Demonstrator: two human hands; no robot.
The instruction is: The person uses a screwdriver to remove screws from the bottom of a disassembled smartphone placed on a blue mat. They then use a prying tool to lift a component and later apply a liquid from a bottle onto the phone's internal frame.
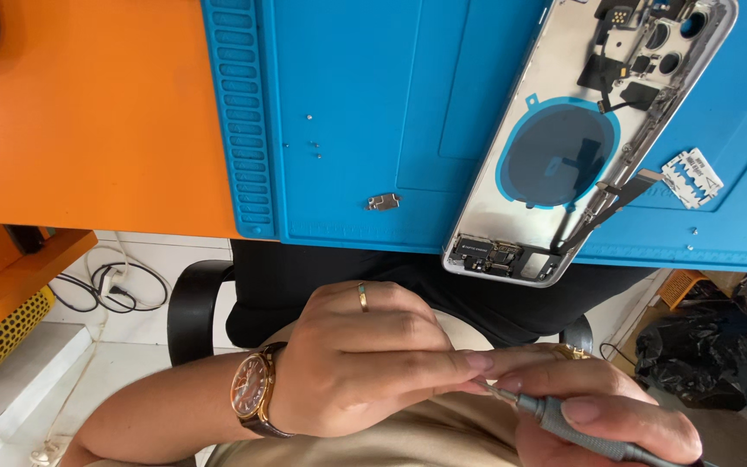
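Note:
My left hand (365, 359), with a gold ring and a brown wristwatch, is held over my lap with its fingertips pinched at the metal tip of a grey screwdriver (564, 424). My right hand (603, 411) grips the screwdriver's handle. Whether a screw sits at the tip is too small to tell. Above them, an opened phone rear housing (564, 147) lies tilted on the blue work mat (347, 112), showing a round dark coil and small boards, its lower end over the mat's front edge.
A small metal bracket (384, 202) and a few tiny screws (315, 150) lie on the mat. A razor blade (692, 177) rests at the right. The orange table (88, 112) extends left. Cables (114, 285) and a black bag (693, 355) are on the floor.

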